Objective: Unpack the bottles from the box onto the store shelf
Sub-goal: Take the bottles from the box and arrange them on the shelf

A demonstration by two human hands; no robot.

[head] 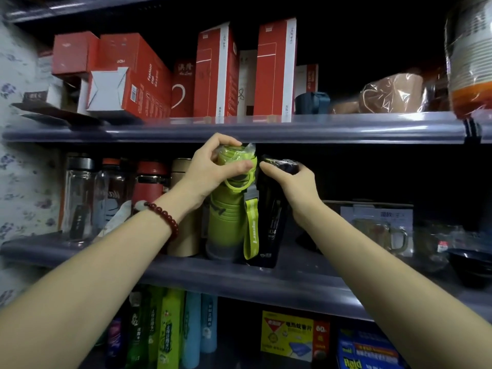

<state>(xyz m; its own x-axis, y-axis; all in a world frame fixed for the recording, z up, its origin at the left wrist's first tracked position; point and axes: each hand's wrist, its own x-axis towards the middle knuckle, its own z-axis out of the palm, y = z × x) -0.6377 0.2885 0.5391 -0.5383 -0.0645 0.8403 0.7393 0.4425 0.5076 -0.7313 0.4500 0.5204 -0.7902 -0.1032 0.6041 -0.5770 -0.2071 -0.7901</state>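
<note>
A green bottle (226, 222) with a green strap stands upright on the middle shelf (266, 280). My left hand (210, 169) is closed around its plastic-wrapped cap. Right beside it stands a black bottle (271, 225), also wrapped at the top, and my right hand (287, 179) grips its cap. The two bottles touch side by side near the shelf's front edge. The box is not in view.
Left of the green bottle stand a tan bottle (183, 235), a red bottle (149, 182) and clear bottles (80, 198). Boxed glass mugs (378, 227) sit to the right. Red boxes (213, 75) fill the upper shelf (239, 127); spray cans (170, 328) stand below.
</note>
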